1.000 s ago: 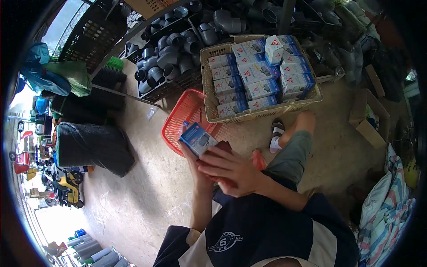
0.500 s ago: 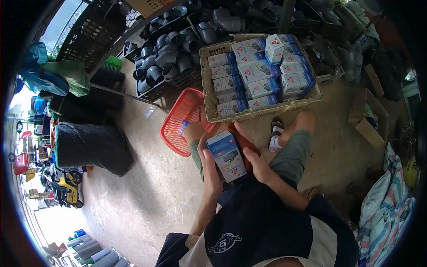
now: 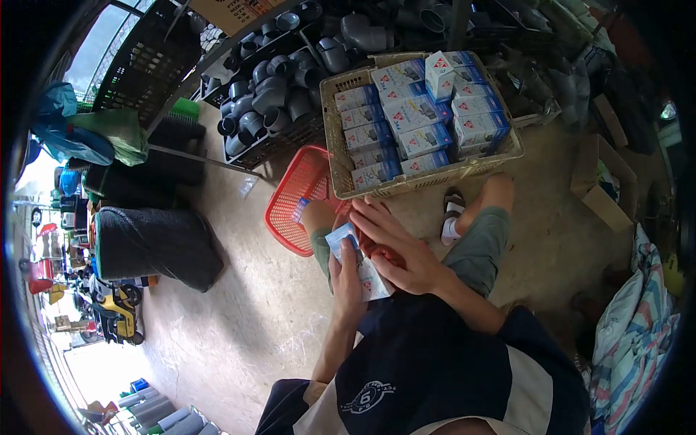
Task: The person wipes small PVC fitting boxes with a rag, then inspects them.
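My left hand grips a small white-and-blue carton marked PVC, its thumb lying across the printed face. My right hand is closed over a dark red cloth against the carton's upper right side, fingers reaching toward the far end. Part of the carton is hidden under that hand and the cloth. Just beyond both hands stands a worn beige crate packed with similar cartons. One carton stands upright on top of the others.
A red plastic basket sits left of my knee with a small blue-and-white box in it. Grey pipe fittings fill black crates behind. A dark mesh roll lies left; an open cardboard box stands right.
The carton has turned, so its face shows less. My right hand and the red cloth have moved over its upper side; my left thumb now lies across its face.
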The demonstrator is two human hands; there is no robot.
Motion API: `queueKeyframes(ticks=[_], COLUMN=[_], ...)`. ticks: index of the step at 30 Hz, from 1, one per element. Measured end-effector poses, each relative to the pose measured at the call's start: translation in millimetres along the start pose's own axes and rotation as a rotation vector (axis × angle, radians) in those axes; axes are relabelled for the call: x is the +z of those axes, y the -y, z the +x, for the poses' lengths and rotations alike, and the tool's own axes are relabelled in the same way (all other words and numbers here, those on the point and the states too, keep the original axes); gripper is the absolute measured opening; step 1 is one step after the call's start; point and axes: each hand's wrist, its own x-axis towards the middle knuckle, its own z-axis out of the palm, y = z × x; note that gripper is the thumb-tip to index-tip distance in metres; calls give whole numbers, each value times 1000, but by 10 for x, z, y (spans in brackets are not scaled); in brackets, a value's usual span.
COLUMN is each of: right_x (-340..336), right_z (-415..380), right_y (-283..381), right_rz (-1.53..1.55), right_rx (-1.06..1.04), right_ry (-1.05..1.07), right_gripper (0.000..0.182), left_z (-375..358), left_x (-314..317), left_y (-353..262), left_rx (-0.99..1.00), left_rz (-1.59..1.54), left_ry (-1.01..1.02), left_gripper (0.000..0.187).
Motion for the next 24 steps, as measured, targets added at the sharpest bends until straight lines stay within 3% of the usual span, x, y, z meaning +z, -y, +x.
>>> queueKeyframes(ticks=[3, 5, 9, 13, 16, 19, 22, 24], right_x=[130, 97, 118, 29, 3, -25, 56, 149], right_z=[-13, -22, -121, -238, -348, -574, -726, -639], right_y=[-129, -152, 71, 39, -21, -204, -372, -362], right_rz=[178, 209, 123, 54, 307, 989, 1332, 1343], right_rx=[87, 88, 7, -84, -8, 263, 614, 464], right_ry=[-171, -157, -106, 95, 134, -48, -464, -454], right_gripper=[62, 60, 62, 61, 57, 54, 52, 57], left_z=[-12, -84, -80, 78, 85, 158, 120, 121], left_x=[-25, 23, 118, 46, 45, 80, 96, 67], left_y=[-20, -37, -12, 54, -44, -111, -99, 116], left_rx=[131, 191, 257, 135, 83, 65, 60, 78], left_rz=[185, 329, 164, -89, -179, -390, -394, -242], left_ry=[91, 128, -16, -195, -221, -202, -58, 0], left_gripper=[57, 58, 59, 56, 54, 56, 63, 66])
